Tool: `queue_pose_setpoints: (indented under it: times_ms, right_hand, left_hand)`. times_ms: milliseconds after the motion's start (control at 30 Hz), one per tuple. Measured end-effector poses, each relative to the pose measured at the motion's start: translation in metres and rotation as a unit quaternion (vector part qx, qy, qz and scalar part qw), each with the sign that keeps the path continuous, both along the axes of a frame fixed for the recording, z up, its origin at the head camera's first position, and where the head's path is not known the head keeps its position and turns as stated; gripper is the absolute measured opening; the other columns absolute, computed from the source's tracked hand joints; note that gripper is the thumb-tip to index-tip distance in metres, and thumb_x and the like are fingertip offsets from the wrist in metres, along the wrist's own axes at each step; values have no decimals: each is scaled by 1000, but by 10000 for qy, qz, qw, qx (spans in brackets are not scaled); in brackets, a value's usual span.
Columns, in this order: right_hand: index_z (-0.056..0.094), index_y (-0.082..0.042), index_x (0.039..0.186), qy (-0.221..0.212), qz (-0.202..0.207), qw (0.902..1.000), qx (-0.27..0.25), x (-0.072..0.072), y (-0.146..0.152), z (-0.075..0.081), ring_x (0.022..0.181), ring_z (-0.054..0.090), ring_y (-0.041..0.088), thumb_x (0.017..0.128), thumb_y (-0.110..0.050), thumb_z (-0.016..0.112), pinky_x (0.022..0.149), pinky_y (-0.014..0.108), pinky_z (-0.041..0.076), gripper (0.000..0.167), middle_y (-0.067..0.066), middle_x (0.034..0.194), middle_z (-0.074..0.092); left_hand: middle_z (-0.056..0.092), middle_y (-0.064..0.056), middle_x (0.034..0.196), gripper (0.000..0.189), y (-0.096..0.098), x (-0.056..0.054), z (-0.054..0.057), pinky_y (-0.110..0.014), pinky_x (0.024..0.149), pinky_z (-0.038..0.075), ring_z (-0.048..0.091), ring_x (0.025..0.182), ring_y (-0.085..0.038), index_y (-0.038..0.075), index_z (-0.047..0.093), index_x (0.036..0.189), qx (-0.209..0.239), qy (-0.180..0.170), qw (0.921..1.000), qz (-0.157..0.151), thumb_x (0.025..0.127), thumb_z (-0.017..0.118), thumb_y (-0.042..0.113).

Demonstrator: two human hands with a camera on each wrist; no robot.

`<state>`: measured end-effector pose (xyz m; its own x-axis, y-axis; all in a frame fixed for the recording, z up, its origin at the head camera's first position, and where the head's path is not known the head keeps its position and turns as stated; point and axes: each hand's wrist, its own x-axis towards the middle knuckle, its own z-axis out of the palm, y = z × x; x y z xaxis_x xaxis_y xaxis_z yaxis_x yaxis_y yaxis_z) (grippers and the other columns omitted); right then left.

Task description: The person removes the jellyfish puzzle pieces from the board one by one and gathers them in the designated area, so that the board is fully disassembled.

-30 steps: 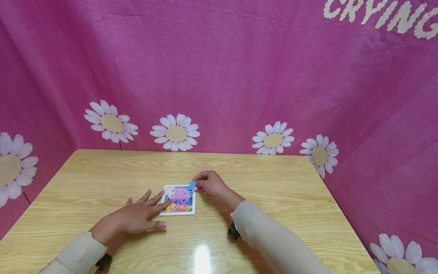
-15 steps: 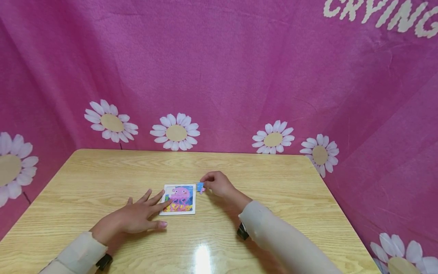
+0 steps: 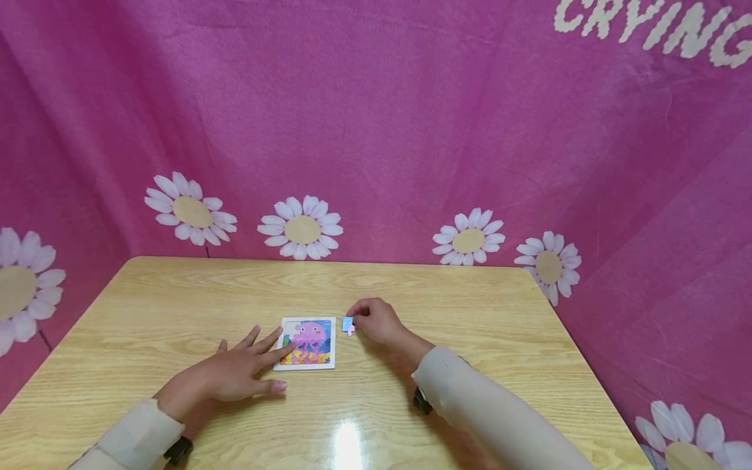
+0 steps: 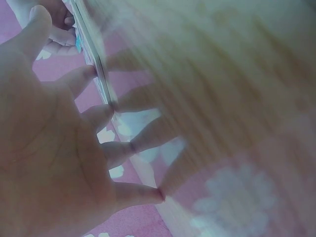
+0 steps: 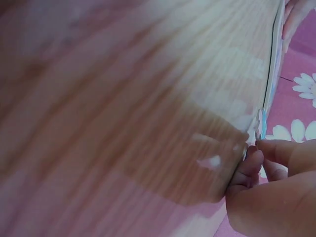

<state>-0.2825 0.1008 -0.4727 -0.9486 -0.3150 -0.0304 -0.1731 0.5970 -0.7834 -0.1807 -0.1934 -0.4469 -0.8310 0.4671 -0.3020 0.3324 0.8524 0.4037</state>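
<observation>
A small square jigsaw puzzle (image 3: 305,367) in a white frame lies flat on the table, showing a pink jellyfish; a pale bare patch shows at its upper left. My left hand (image 3: 235,372) spreads its straight fingers over the puzzle's left edge, fingertips resting on it and on the tabletop. Just right of the frame, my right hand (image 3: 376,321) pinches a blue and pink puzzle piece (image 3: 347,324) between thumb and fingers. In the right wrist view the piece (image 5: 263,123) stands out edge-on past the fingertips, close to the tabletop.
The wooden table (image 3: 446,294) has a glossy surface with a bright reflection near its front. Behind and beside it hangs a pink cloth (image 3: 376,130) printed with white daisies and lettering. Dark wrist devices (image 3: 422,401) sit under both sleeves.
My right hand has moved right with the puzzle piece, from over the frame's upper right corner to beside the frame, then slightly towards me. My left hand has not moved.
</observation>
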Motion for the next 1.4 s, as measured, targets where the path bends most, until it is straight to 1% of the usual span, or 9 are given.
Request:
queue_pose_setpoints:
  times_ms: [200, 333, 567, 867, 1200, 1400]
  right_hand:
    - [77, -3, 97, 190, -118, 9997, 112, 0, -1, -3, 83, 58, 12, 95, 1, 61, 79, 27, 47, 16, 3, 87, 72]
    - [77, -4, 97, 183, -168, 9996, 157, -1, -2, -6, 82, 59, 12, 96, 1, 62, 79, 27, 49, 16, 3, 88, 72]
    - [77, -4, 97, 16, -339, 9994, 76, -1, -4, -5, 78, 61, 9, 97, 1, 61, 77, 24, 48, 17, 3, 90, 73]
    - [77, -4, 98, 45, -298, 9995, -35, 0, -3, -5, 79, 62, 10, 97, 1, 62, 75, 25, 50, 15, 5, 91, 73]
    - [76, -1, 100, -114, -262, 9993, -250, 1, -5, -2, 79, 64, 11, 98, 2, 61, 72, 23, 52, 15, 9, 97, 74]
    - [76, 1, 102, -5, -171, 9994, -311, -2, -6, 0, 80, 63, 10, 98, 3, 62, 71, 22, 53, 15, 10, 96, 74]
  left_hand:
    - [18, -6, 173, 82, 0, 0, 0, -89, 103, 3, 6, 156, -50, 33, 37, 161, 19, -21, 10000, 15, 92, 60, 70]
    - [18, -6, 173, 82, 0, 0, 1, -89, 103, 3, 6, 156, -50, 32, 38, 161, 29, -53, 10000, 28, 91, 60, 70]
    - [18, -6, 173, 83, 0, 0, 1, -89, 103, 2, 6, 156, -50, 33, 37, 161, 10, -56, 10000, 42, 91, 61, 71]
    - [17, -5, 173, 83, 0, -1, -1, -89, 103, 2, 5, 156, -50, 34, 37, 161, 4, -74, 10000, 57, 91, 60, 71]
    - [17, -5, 173, 83, -1, -2, -3, -89, 103, 3, 6, 156, -50, 34, 37, 161, -42, -60, 10000, 44, 91, 60, 72]
    - [18, -5, 173, 82, 0, -1, -2, -89, 103, 2, 6, 156, -50, 34, 38, 161, 4, -46, 10000, 43, 91, 60, 71]
